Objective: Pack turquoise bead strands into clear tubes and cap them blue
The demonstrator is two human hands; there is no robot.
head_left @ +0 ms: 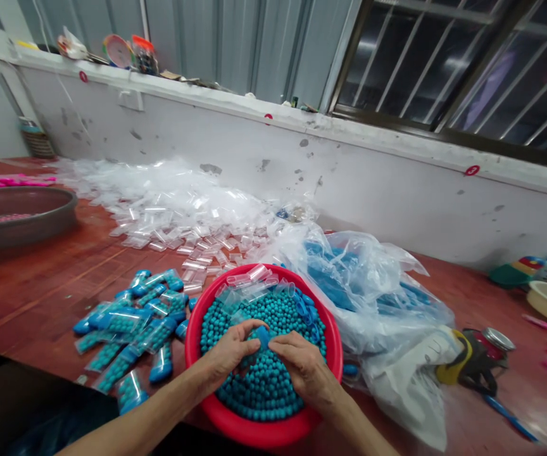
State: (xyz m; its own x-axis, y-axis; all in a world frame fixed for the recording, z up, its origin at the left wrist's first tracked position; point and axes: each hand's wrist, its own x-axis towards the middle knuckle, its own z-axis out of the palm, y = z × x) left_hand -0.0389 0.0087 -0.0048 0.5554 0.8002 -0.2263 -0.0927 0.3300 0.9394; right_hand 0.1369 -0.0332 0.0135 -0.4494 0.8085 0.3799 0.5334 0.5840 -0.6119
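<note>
Both hands meet over a red basin (197,354) that stands at the near edge of the reddish wooden tabletop (40,285). The left hand (230,351) and the right hand (302,362) are closed together on one small blue capsule (263,337), which they hold between the fingertips just above the beads. The capsule is a short tube with a rounded end and a bright blue colour, a little lighter than the beads under it; most of it is hidden by the fingers, so I cannot tell if it is filled.

The basin is full of small round teal beads (264,386), all of the same size and with a matte surface. At the far side of the basin, some clear empty tubes (249,282) lie on top of the beads, touching the rim.

To the left of the basin, a heap of filled capsules (135,329) lies on the tabletop. Each one is transparent with a blue cap, and the teal beads show through the wall. Behind them, a large pile of clear tubes (178,215) spreads toward the white wall. To the right of the basin lies a crumpled plastic bag (378,285) with blue parts inside. A grey metal bowl (17,218) stands far at the left.
</note>
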